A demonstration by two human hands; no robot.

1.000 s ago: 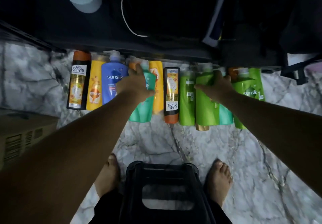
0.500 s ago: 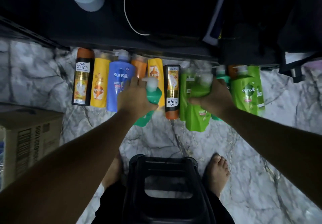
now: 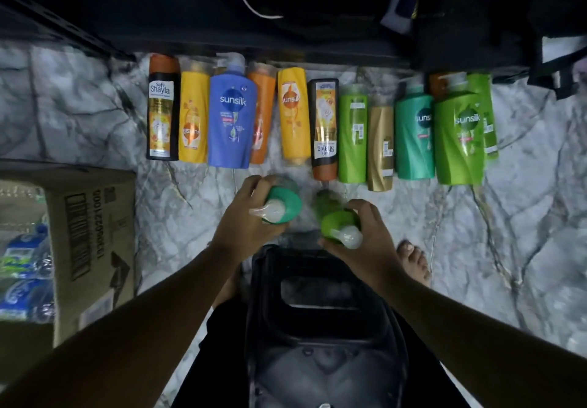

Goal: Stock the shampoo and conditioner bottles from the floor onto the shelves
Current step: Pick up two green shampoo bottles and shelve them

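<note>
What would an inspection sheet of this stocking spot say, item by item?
Surface: marbled floor, grey-veined.
Job's things: row of bottles lying side by side below the shelf; teal pump bottle and green pump bottle held above the floor.
Clutter: cardboard box at left, blue packs inside; black stool under the person.
Hands: left hand grips the teal pump bottle; right hand grips the green pump bottle.
Cables: white cable looping inside the dark shelf.
Surroundings: bare foot beside the stool.
</note>
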